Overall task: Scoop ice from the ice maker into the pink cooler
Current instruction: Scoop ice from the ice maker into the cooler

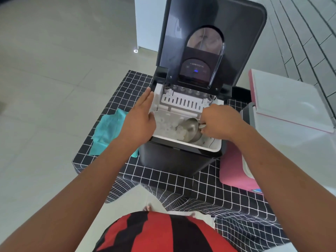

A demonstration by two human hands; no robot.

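A black ice maker [171, 160] stands on the checked table with its lid [209, 39] raised upright. Its white basket holds ice cubes [164, 124]. My right hand [220, 121] grips the handle of a metal scoop [190, 129] whose bowl lies in the basket with several cubes in it. My left hand [141, 113] rests flat with straight fingers against the ice maker's left rim. The pink cooler [234, 171] sits just right of the ice maker, its white lid [289, 100] standing open.
A teal cloth [107, 131] lies on the black-and-white checked tablecloth [163, 180] left of the ice maker. Pale floor tiles surround the small table, and a white cabinet [147, 22] stands behind it. The table's front edge is close to my body.
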